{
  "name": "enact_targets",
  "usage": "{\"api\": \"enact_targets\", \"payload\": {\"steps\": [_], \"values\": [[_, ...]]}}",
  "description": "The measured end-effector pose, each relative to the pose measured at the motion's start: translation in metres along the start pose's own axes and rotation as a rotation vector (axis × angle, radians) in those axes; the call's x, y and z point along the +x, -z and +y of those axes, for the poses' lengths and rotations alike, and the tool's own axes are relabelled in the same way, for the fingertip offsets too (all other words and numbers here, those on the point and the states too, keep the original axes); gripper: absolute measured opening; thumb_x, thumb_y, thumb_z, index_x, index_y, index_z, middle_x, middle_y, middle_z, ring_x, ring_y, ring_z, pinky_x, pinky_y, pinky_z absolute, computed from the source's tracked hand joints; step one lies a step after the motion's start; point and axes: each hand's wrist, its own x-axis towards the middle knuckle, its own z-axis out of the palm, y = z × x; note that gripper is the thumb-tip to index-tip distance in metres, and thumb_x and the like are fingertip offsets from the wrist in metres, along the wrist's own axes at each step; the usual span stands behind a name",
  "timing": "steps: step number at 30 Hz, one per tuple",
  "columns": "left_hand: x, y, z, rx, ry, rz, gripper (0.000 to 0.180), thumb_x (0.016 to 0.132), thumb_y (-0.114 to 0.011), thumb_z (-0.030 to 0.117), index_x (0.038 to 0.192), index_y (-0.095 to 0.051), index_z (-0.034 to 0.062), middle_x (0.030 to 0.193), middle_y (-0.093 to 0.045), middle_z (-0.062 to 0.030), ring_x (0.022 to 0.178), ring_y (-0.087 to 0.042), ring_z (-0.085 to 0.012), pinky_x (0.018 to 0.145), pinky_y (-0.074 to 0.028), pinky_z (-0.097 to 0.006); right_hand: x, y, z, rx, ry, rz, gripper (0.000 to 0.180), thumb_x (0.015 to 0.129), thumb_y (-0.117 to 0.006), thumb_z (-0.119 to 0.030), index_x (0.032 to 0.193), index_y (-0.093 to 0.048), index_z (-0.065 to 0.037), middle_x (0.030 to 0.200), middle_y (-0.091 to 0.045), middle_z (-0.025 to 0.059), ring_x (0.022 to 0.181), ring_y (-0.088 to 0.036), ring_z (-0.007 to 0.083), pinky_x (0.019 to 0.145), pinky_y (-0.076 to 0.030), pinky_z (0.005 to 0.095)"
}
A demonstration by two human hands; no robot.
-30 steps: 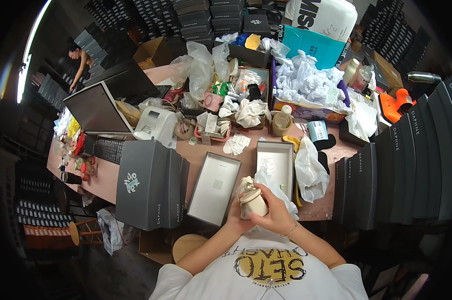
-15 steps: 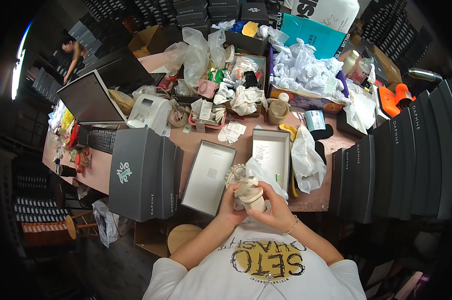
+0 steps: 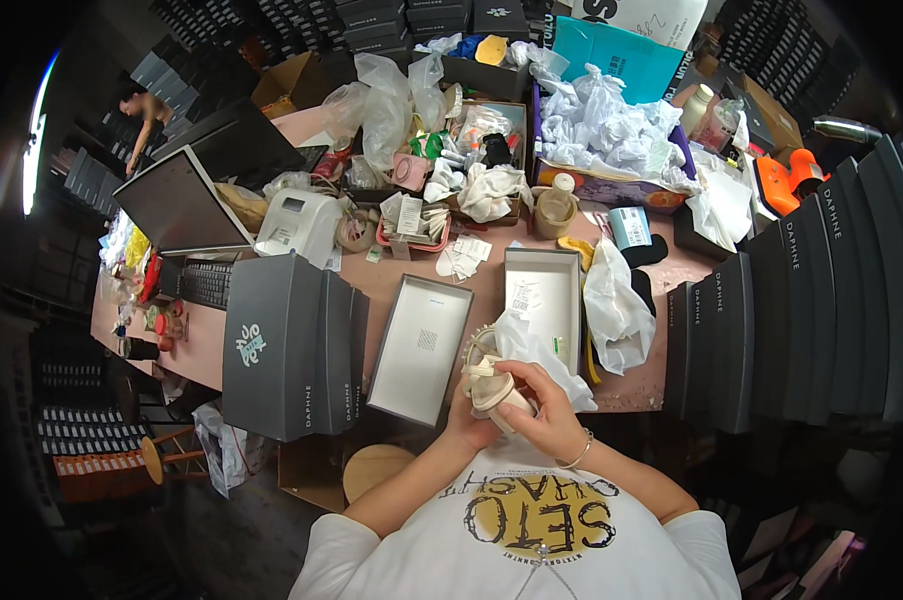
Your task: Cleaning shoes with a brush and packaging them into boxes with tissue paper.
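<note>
Close in front of my body I hold a cream-coloured sandal [image 3: 494, 390] with a thick heel and studded or beaded straps. My left hand [image 3: 469, 424] is closed around its left side and underside, partly hidden by the sandal. From the right, my right hand [image 3: 548, 412] grips the heel end, thumb and fingers pressed against it. Just beyond is a grey shoebox [image 3: 575, 290] with white inside, holding printed slips. White tissue paper [image 3: 532, 358] spills over its near end. To its left lies the box lid [image 3: 407, 345], white inside facing up.
Dark shoeboxes stand on edge at left [image 3: 272, 345] and in a long row at right [image 3: 762, 320]. Behind are a monitor [image 3: 182, 205], a label printer [image 3: 300, 222], a red basket of tags [image 3: 414, 240] and a purple carton of crumpled paper [image 3: 612, 192]. A person [image 3: 150, 108] bends far left.
The sandal has turned slightly in my hands and its heel tilts differently. My right fingers have shifted over it. The tissue paper shows more plainly at the box's near end.
</note>
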Motion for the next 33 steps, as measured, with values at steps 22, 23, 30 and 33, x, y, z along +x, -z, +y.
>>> {"api": "enact_targets", "payload": {"steps": [22,23,30,33], "values": [[-0.011,-0.005,0.000,-0.003,0.012,0.232,0.046,0.082,-0.059,0.036,0.118,-0.053,0.0079,0.114,-0.058,-0.0114,0.106,-0.058,-0.0270,0.091,-0.048,-0.046,0.014,0.014,-0.015,-0.223,-0.007,-0.079,0.040,0.078,-0.063,-0.025,0.111,-0.060,-0.001,0.093,-0.064,0.0152,0.083,-0.064,0.0231,0.076,-0.050,0.0305],[-0.012,-0.003,0.000,-0.010,0.030,0.229,0.047,0.081,-0.060,0.036,0.118,-0.054,0.0083,0.114,-0.058,-0.0118,0.106,-0.058,-0.0272,0.091,-0.048,-0.047,0.016,0.016,-0.017,-0.266,0.010,-0.107,0.039,0.078,-0.062,-0.026,0.108,-0.062,-0.001,0.091,-0.065,0.0156,0.081,-0.065,0.0232,0.075,-0.051,0.0306],[-0.012,0.004,-0.002,-0.045,0.048,0.377,0.049,0.078,-0.064,0.033,0.121,-0.053,0.0113,0.119,-0.057,-0.0131,0.109,-0.056,-0.0283,0.095,-0.046,-0.048,0.021,0.026,-0.016,-0.299,-0.062,-0.176,0.038,0.078,-0.057,-0.024,0.107,-0.064,0.001,0.085,-0.067,0.0168,0.078,-0.067,0.0242,0.076,-0.052,0.0327],[-0.012,-0.004,-0.001,-0.018,0.055,0.358,0.049,0.078,-0.063,0.033,0.120,-0.053,0.0118,0.116,-0.058,-0.0116,0.108,-0.057,-0.0276,0.094,-0.047,-0.047,0.021,0.027,-0.012,-0.225,-0.075,-0.212,0.039,0.080,-0.060,-0.020,0.113,-0.061,0.001,0.094,-0.067,0.0150,0.085,-0.065,0.0211,0.081,-0.050,0.0317]]}}
